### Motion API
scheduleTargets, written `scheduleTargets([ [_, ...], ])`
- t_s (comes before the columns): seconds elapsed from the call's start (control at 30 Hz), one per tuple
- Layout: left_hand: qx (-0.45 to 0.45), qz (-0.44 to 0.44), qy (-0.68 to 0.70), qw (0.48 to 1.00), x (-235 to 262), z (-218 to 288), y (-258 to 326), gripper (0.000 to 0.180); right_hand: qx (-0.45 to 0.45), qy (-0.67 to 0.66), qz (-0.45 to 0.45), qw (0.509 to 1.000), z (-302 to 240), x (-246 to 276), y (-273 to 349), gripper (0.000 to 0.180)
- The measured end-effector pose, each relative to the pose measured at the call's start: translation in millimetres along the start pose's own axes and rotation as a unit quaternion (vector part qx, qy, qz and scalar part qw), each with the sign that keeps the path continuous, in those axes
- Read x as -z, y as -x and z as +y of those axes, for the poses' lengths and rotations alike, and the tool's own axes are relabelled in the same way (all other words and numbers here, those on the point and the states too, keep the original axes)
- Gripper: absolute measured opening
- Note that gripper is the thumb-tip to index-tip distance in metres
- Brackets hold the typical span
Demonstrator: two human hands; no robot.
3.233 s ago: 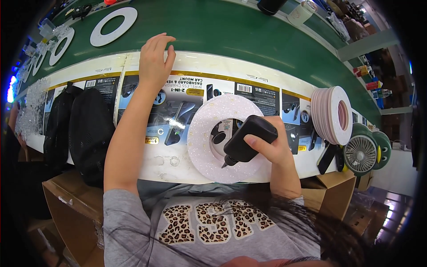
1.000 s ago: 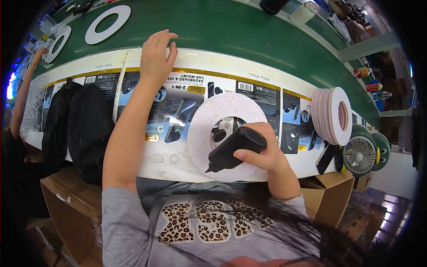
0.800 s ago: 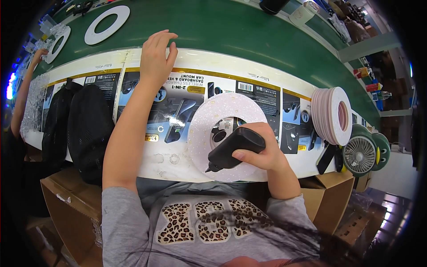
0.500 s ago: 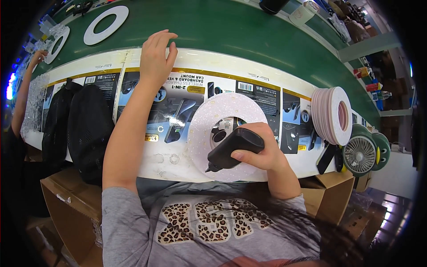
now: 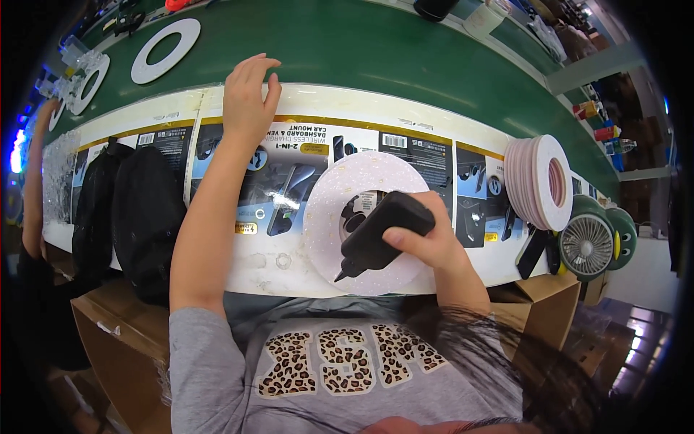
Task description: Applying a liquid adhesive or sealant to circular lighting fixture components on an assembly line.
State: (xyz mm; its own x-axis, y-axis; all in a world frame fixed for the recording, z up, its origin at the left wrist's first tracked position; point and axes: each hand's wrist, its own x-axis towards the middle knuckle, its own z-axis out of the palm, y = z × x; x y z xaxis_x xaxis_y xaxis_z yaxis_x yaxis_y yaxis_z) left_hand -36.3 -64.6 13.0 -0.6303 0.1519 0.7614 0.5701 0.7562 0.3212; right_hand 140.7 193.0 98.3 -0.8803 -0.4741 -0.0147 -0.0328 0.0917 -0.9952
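Note:
My right hand is wrapped round a black squeeze bottle that tilts nozzle-down. Its pointed tip sits over the near left part of a white, speckled flat ring; whether it touches the surface I cannot tell. Small yellowish drops dot the ring, which lies on the white worktop before me. My left hand holds nothing. Its fingers are stretched out over the near edge of the green belt.
At the right stand a stack of similar rings and a small green fan. Black cloth pouches lie at the left. Another white ring rests on the belt. Cardboard boxes stand below the worktop; a co-worker's arm reaches in at far left.
The squeeze bottle has tipped a little steeper, its nozzle still near the ring's near left part. The co-worker's hand has moved away to the left. My left hand stays nearly in place.

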Motion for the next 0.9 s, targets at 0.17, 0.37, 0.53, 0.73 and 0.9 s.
scheduleTargets([
  [0.17, -0.010, 0.006, 0.013, 1.000, 9, 7, -8, 0.017, -0.046, -0.162, 0.101, 0.981, 18, 14, 3, 0.038],
  [0.37, 0.118, -0.289, 0.162, 0.936, 41, 63, -20, 0.022, -0.069, -0.315, 0.256, 0.911, 28, 20, 4, 0.048],
  [0.53, -0.023, -0.438, 0.114, 0.892, 52, 126, -18, 0.040, -0.041, -0.387, 0.263, 0.883, 24, 26, 2, 0.045],
  [0.73, -0.136, -0.440, 0.013, 0.887, 40, 146, -4, 0.037, -0.041, -0.391, 0.278, 0.877, 21, 24, 0, 0.045],
  [0.9, -0.163, -0.433, -0.046, 0.885, 35, 149, -17, 0.038, -0.031, -0.385, 0.261, 0.885, 22, 27, 1, 0.046],
])
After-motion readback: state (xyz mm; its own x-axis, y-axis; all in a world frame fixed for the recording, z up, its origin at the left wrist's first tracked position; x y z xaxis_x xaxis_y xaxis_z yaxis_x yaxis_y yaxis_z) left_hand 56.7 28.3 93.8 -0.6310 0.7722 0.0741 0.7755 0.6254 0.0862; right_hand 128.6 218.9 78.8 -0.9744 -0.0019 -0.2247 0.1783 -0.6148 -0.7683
